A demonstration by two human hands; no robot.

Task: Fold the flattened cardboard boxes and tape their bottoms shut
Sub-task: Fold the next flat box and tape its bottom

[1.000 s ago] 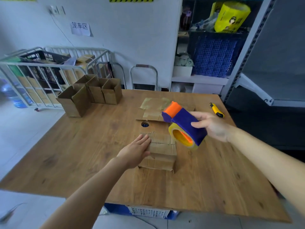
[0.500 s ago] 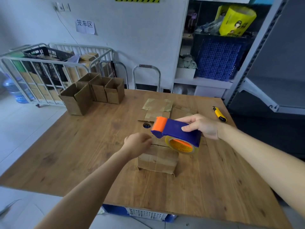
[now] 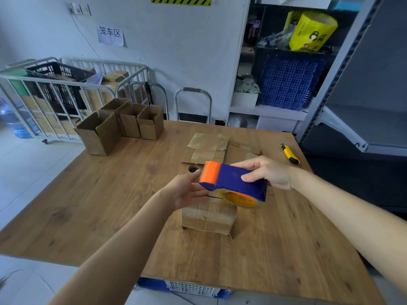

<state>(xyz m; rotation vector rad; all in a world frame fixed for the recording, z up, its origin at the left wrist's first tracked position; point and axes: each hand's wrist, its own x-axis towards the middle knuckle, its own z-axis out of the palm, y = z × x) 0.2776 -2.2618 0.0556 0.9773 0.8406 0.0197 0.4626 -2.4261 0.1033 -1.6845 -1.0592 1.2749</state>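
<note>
Currently: plastic crate (image 3: 191, 288) sits under the near edge of the wooden table (image 3: 88, 216). Both forearms reach in over the tabletop. Mid-table stands the folded cardboard box (image 3: 208, 215), closed side up, with old tape marks on its near face. Left hand (image 3: 187, 190) hovers at the box's top left edge with the palm turned right, thumb up and fingers loosely spread. The fingertips run behind the dispenser's orange nose, so contact can't be confirmed. Right hand (image 3: 269, 172) grips the blue tape dispenser (image 3: 235, 180) from the rear, thumb on the near side and fingers curled over the top. The dispenser is held level above the box's top, nose pointing left at the left palm, and the yellow-core tape roll (image 3: 242, 199) hangs just over the box's right edge.

Behind them are a round hole in the tabletop (image 3: 193, 169), then a stack of flattened cardboard boxes (image 3: 209, 148). Yellow utility knife (image 3: 290, 154) lies near the far right edge. Four assembled open boxes (image 3: 123, 124) are clustered at the far left corner. Past the table are a metal cage trolley (image 3: 55, 89) on the left and shelving with a blue crate (image 3: 288, 84) on the right.
</note>
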